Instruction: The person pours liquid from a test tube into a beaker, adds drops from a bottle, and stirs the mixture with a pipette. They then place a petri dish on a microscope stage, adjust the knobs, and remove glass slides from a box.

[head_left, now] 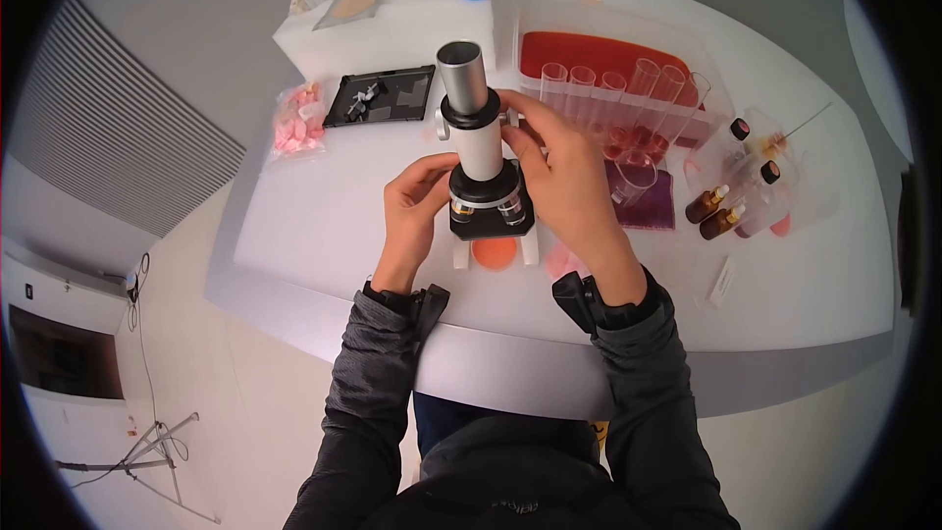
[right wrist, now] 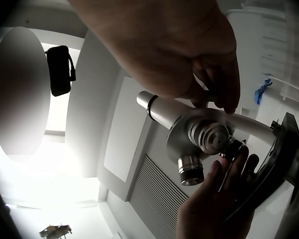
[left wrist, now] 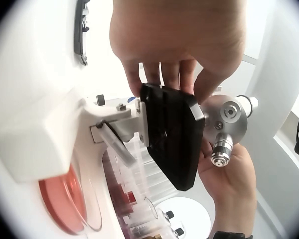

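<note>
A white and black microscope (head_left: pixel 479 152) stands upright near the front of the table, its silver eyepiece tube (head_left: pixel 461 74) pointing up. My right hand (head_left: pixel 564 172) pinches the focus knob at the right of its body; the knob is mostly hidden behind the fingers. With thumb and fingers on either side, my left hand (head_left: pixel 410 211) holds the left edge of the black stage (left wrist: pixel 172 134). Silver objective lenses (left wrist: pixel 221 152) sit above that stage. Down by the microscope's base lies a dish of orange-red content (head_left: pixel 494 253), also visible in the left wrist view.
Right of the microscope, several glass tubes (head_left: pixel 643 88) stand in a rack before a tub of red liquid (head_left: pixel 589 47). Brown dropper bottles (head_left: pixel 721 221) and capped clear bottles (head_left: pixel 731 142) are at the right. A black tray (head_left: pixel 402 98) and a pink-filled bag (head_left: pixel 298 123) lie back left.
</note>
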`<state>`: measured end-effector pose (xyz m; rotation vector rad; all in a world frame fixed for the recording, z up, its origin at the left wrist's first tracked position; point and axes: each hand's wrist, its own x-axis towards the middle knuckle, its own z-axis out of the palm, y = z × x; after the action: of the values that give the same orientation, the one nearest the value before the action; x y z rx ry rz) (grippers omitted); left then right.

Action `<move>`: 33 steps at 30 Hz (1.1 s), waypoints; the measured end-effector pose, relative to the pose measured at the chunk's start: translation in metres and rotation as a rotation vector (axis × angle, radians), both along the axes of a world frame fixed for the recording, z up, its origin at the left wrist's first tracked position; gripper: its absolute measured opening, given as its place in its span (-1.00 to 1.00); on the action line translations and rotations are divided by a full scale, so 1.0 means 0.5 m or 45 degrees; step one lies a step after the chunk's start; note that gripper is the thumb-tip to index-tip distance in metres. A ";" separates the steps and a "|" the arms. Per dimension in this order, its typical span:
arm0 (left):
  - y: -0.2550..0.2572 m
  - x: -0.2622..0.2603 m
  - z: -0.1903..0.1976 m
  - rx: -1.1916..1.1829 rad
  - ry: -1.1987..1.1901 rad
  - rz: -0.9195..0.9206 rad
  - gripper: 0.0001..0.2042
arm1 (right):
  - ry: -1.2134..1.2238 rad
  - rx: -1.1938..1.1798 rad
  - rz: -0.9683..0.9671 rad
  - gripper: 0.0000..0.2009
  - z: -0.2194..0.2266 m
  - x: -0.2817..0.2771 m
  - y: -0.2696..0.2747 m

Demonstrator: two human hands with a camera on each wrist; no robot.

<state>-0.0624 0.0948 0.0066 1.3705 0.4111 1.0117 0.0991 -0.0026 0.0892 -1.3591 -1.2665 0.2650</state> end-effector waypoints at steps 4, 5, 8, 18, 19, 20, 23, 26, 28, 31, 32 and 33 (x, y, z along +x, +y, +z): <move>0.036 -0.001 0.040 0.124 0.060 0.146 -0.71 | -0.006 -0.021 0.025 -0.70 0.001 0.006 -0.001; 0.045 0.000 0.052 0.123 0.036 0.132 -0.70 | -0.008 -0.035 0.030 -0.70 0.003 0.006 -0.003; 0.057 0.003 0.121 0.149 0.026 0.094 -0.66 | -0.045 -0.080 0.040 -0.69 0.013 0.006 -0.009; 0.061 -0.004 0.197 0.533 0.381 -0.063 -0.66 | -0.269 -0.111 -0.021 -0.62 0.022 0.015 -0.021; 0.059 -0.005 0.198 0.579 0.408 -0.091 -0.66 | -0.270 -0.121 -0.033 -0.62 0.021 0.013 -0.021; 0.059 -0.007 0.199 0.574 0.465 -0.106 -0.65 | -0.265 -0.126 -0.039 -0.63 0.021 0.012 -0.022; 0.060 -0.015 0.201 0.545 0.596 -0.147 -0.65 | -0.262 -0.095 -0.068 -0.67 0.030 0.011 -0.026; 0.059 -0.021 0.210 0.518 0.641 -0.163 -0.64 | -0.285 0.086 -0.126 -0.70 0.039 0.007 -0.031; 0.056 -0.019 0.213 0.523 0.649 -0.148 -0.64 | -0.312 0.270 -0.170 -0.73 0.040 0.003 -0.031; 0.053 -0.011 0.214 0.506 0.606 -0.143 -0.64 | -0.474 0.533 -0.172 -0.76 0.044 -0.005 -0.027; 0.055 -0.012 0.215 0.502 0.608 -0.148 -0.65 | -0.505 0.515 -0.172 -0.77 0.048 -0.009 -0.029; 0.057 -0.012 0.216 0.498 0.611 -0.152 -0.65 | -0.534 0.498 -0.172 -0.77 0.054 -0.015 -0.035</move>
<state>-0.0686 0.1231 0.1148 1.9782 0.4928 0.6769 0.0918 -0.0200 0.1161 -1.1834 -1.4676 -0.3661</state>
